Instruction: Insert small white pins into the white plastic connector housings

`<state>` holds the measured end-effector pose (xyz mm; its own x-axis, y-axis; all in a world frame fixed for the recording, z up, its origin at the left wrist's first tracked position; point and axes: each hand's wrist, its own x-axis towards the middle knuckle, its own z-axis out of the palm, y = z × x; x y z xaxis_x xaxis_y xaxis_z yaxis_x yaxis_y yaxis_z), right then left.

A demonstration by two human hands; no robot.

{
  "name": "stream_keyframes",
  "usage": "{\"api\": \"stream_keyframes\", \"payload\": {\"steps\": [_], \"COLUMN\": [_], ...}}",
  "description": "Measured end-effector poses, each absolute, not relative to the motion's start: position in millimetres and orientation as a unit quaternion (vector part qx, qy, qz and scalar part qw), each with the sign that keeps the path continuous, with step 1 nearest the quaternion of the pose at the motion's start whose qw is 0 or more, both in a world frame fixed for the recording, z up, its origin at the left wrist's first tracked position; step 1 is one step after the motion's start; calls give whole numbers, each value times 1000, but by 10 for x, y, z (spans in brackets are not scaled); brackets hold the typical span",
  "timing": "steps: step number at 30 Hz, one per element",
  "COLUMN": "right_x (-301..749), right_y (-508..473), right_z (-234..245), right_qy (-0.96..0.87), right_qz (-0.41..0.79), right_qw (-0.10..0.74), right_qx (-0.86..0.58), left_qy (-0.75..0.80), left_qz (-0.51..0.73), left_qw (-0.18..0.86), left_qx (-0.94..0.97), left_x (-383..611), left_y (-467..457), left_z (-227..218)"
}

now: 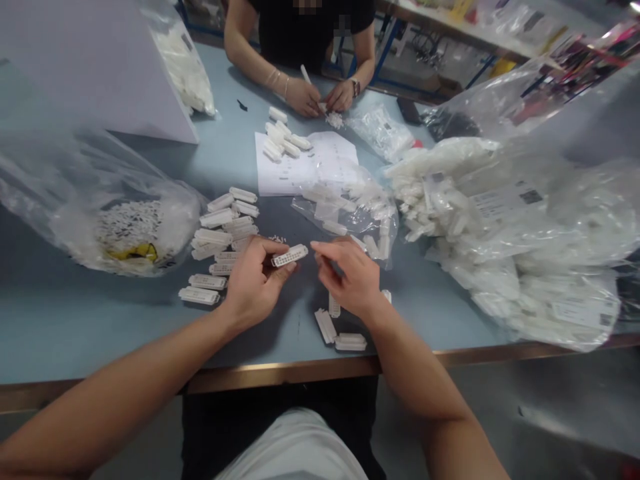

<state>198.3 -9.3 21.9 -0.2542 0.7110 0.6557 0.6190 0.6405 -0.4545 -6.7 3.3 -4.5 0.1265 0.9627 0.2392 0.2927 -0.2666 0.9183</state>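
Observation:
My left hand pinches a white plastic connector housing between thumb and fingers, its face with rows of small holes turned up. Just to its right, apart from it, is my right hand, thumb and forefinger drawn together; anything between them is too small to make out. Behind the held housing lies a little heap of tiny white pieces, partly covered by my left hand. Similar housings are piled left of my left hand. Several more, such as a white housing, lie below my right hand.
A clear bag of small white pieces stands at left. Large bags of white parts fill the right side. An open bag of housings overlaps a printed sheet. Across the table, another person's hands handle small white parts.

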Motion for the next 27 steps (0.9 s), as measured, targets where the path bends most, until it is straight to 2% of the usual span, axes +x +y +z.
{"api": "stream_keyframes", "payload": {"steps": [2,6,12,27], "right_x": [1970,1958,1947,1952], "right_y": [-113,-113,-83,-78], "right_z": [263,283,243,193], "right_qy": [-741,-709,-724,-726], "right_qz": [112,187,182,213], "right_qw": [474,470,462,452], "right_qx": [-461,-492,-479,-472], "left_qy": [479,472,452,429], "left_qz": [440,430,421,407], "left_qw": [348,287,223,192], "left_qx": [676,714,754,783], "left_x": [-68,-55,-51,-58], "left_y": [25,13,2,-31], "left_z": [-17,60,103,76]}}
